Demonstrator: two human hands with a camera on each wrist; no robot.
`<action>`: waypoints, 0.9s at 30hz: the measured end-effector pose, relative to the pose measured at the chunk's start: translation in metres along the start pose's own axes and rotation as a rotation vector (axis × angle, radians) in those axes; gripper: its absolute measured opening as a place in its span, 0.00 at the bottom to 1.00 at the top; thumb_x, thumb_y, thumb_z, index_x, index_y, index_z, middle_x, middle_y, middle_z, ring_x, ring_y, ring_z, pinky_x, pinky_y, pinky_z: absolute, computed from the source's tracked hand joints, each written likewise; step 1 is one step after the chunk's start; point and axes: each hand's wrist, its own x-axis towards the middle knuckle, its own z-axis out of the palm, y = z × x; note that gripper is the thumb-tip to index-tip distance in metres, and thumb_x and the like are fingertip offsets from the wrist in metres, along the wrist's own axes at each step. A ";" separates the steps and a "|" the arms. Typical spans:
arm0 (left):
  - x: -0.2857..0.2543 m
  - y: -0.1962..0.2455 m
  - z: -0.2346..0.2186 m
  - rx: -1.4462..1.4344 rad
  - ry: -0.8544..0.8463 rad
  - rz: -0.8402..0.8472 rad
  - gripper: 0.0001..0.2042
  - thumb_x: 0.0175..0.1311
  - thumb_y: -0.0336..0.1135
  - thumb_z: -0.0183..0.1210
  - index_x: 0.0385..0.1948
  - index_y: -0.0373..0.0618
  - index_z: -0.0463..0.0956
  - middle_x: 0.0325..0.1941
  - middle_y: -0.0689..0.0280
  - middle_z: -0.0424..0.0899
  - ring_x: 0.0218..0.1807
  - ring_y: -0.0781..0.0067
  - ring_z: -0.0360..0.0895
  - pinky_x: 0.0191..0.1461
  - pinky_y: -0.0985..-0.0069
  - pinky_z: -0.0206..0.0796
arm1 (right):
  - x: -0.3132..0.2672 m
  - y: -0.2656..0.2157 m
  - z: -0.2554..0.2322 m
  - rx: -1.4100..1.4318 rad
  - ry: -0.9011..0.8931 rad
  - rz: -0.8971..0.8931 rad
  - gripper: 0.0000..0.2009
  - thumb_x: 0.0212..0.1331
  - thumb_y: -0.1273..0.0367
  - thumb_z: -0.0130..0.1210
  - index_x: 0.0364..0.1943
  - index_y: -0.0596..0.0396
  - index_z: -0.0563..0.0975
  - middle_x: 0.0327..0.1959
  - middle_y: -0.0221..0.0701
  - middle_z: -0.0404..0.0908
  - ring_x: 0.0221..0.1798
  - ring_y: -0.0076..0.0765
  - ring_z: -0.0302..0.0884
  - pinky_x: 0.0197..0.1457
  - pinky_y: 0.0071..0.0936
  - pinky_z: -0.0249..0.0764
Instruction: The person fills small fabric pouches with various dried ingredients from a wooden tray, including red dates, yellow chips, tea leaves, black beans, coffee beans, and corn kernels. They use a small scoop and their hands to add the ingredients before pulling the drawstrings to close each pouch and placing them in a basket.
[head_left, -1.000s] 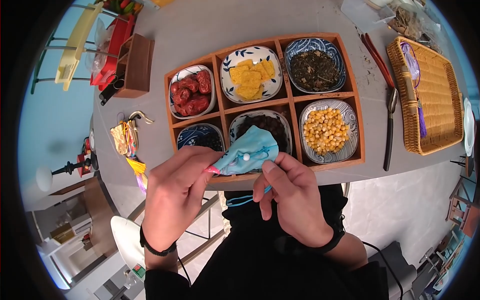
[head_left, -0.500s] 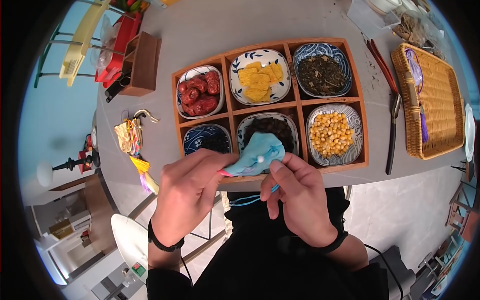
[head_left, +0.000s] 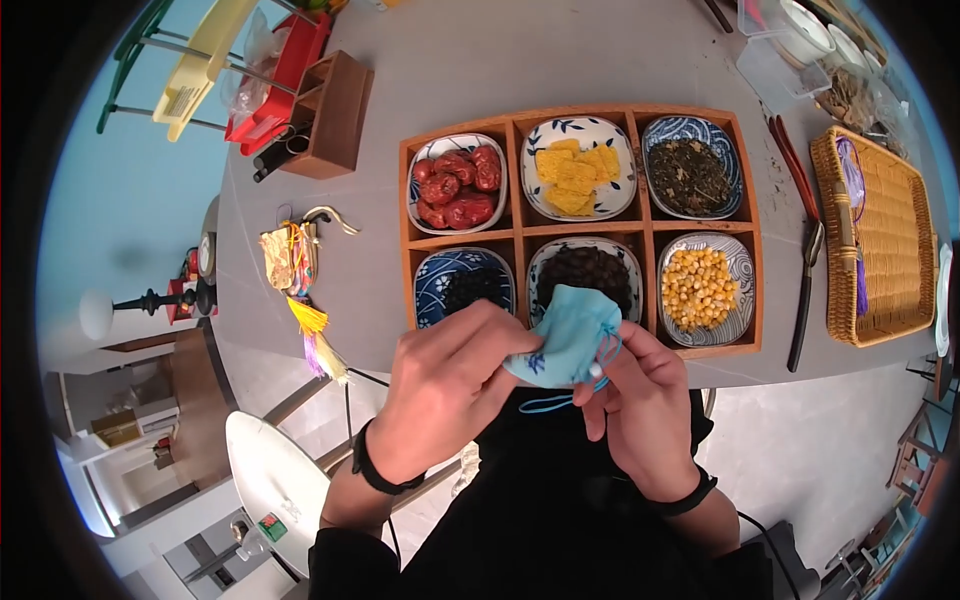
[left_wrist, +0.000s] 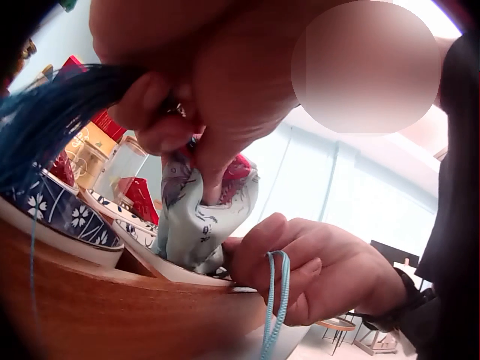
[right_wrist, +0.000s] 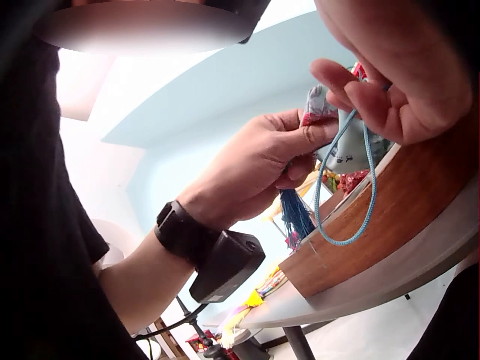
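A light blue cloth pouch [head_left: 572,338] is held between both hands over the front middle compartment of the wooden tray [head_left: 520,236]. My left hand [head_left: 440,385] pinches its left edge; in the left wrist view, a finger dips into the mouth of the pouch [left_wrist: 206,217], where a red lining shows. A dark blue tassel [right_wrist: 296,217] hangs below that hand in the right wrist view. My right hand [head_left: 645,410] grips the pouch's right side, and a blue cord loop [right_wrist: 345,241] hangs from its fingers. Behind the pouch, a bowl of dark brown pieces [head_left: 585,272] is partly covered.
Other tray bowls hold red dates [head_left: 458,188], yellow pieces [head_left: 575,175], dried leaves [head_left: 690,172], corn kernels [head_left: 700,288] and black beans [head_left: 470,288]. Left lie tasselled pouches [head_left: 290,258] and a wooden box [head_left: 335,115]; right are tongs [head_left: 808,270] and a wicker basket [head_left: 885,240].
The head view has shifted, so the tray and both hands appear farther right. The pouch has turned between the hands, its white bead now nearer the right fingers and a dark blue mark showing.
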 end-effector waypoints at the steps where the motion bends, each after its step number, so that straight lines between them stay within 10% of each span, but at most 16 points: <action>1: 0.000 0.003 0.000 -0.003 0.026 -0.052 0.12 0.42 0.16 0.62 0.32 0.39 0.76 0.30 0.63 0.78 0.29 0.61 0.80 0.29 0.71 0.70 | 0.000 0.000 0.001 -0.005 -0.006 -0.001 0.10 0.70 0.70 0.45 0.44 0.63 0.75 0.26 0.34 0.79 0.24 0.22 0.75 0.17 0.17 0.68; 27: -0.007 0.002 0.007 -0.022 0.032 0.015 0.12 0.50 0.19 0.63 0.38 0.35 0.78 0.39 0.57 0.81 0.38 0.56 0.79 0.40 0.67 0.73 | 0.004 -0.004 0.000 -0.087 0.014 -0.060 0.10 0.69 0.69 0.48 0.45 0.63 0.76 0.24 0.34 0.80 0.22 0.23 0.76 0.17 0.16 0.67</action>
